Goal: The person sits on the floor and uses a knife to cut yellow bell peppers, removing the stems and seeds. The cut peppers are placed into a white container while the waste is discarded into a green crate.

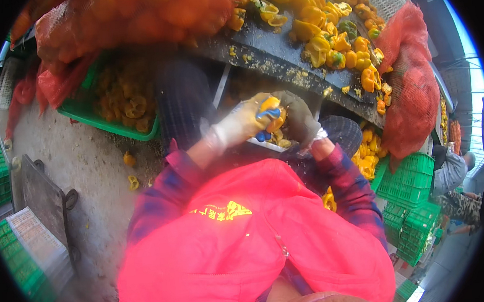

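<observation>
My left hand (242,120), in a whitish glove stained yellow, meets my right hand (300,116), in a dark grey glove, in front of my lap. Between them both hands grip a yellow bell pepper (277,123), mostly covered by the fingers. Something blue (269,113) shows at the left fingers; whether it is a tool handle or a finger covering I cannot tell. Pale yellow pepper pieces (282,142) lie just below, by a light-coloured edge between my knees. Beyond the hands, yellow bell peppers (317,49), some cut open, are heaped on a dark tabletop (260,35) strewn with seeds.
Red mesh sacks (134,18) (411,99) bulge at the upper left and on the right. A green tub (109,129) holds pepper scraps at left. Yellow peppers (367,156) and green crates (408,182) are at right. A wheeled trolley (43,196) stands left. People (451,173) are at far right.
</observation>
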